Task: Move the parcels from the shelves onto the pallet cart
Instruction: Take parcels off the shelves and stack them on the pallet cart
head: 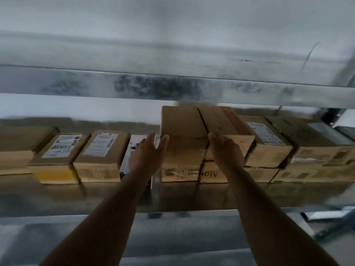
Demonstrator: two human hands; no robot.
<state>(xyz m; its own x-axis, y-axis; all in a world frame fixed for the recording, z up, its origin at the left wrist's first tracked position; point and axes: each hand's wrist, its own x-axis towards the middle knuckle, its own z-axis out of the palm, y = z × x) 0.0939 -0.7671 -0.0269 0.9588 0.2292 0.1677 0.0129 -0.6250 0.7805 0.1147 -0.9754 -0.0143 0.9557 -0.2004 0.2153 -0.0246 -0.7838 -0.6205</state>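
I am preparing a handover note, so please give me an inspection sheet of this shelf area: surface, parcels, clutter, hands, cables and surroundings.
Surface: metal shelf, shiny, front strip bare.
Job's things: a row of cardboard parcels along the back; a taller brown box sits on a lower box near the middle; labelled parcel to its left.
Clutter: nothing seen.
Hands: left hand open, beside the taller box's left edge; right hand on the front of the red-edged box; grip cannot be told.
Cables: nothing seen.
Surroundings: upper shelf beam above; picture blurred; pallet cart not in view.
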